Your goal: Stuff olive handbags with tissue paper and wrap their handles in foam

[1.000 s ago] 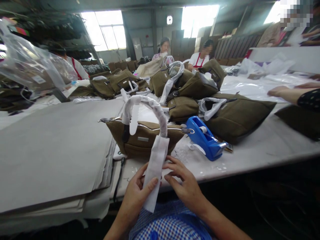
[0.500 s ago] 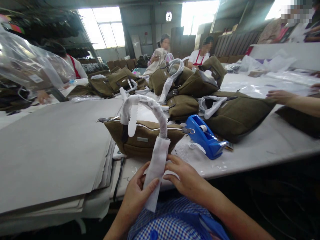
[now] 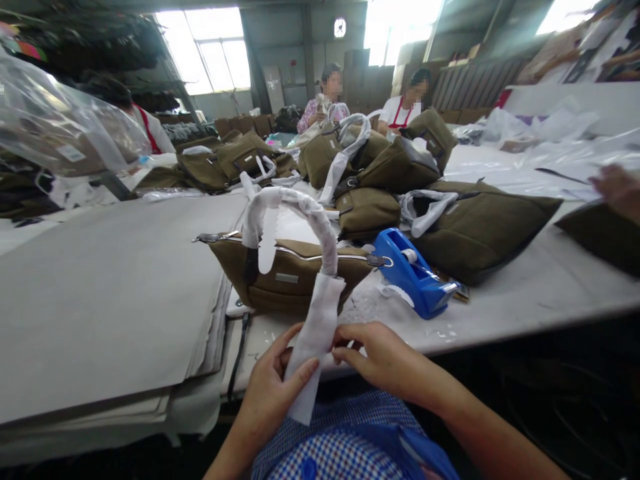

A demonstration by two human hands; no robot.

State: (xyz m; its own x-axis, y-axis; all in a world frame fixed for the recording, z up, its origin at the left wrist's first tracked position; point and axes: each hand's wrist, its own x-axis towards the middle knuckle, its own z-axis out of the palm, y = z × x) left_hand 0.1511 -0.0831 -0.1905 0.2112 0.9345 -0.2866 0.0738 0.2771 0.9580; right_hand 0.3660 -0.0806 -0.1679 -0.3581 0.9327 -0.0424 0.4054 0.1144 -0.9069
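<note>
An olive handbag [image 3: 270, 290] with a silver zip stands on the table in front of me. Its arched handle [image 3: 295, 199] is wrapped in white material. A strip of white wrapping [image 3: 314, 340] hangs down from the handle's right end toward my lap. My left hand [image 3: 280, 370] is closed on the strip's lower part, thumb in front and fingers behind. At the strip's right edge, my right hand [image 3: 367, 350] has thumb and fingers pinched on it. Just right of the bag sits a blue tape dispenser [image 3: 413, 277].
Large sheets of paper [image 3: 110, 293] are stacked on the left. More olive bags [image 3: 480, 227] with wrapped handles lie across the table behind and to the right. A co-worker's blurred hand [image 3: 617, 190] is at the far right; other people sit beyond the table.
My right hand has lowered slightly along the strip's edge, its fingers drawing into a pinch. My left hand keeps its hold. The co-worker's hand at the right has moved off the nearby bag.
</note>
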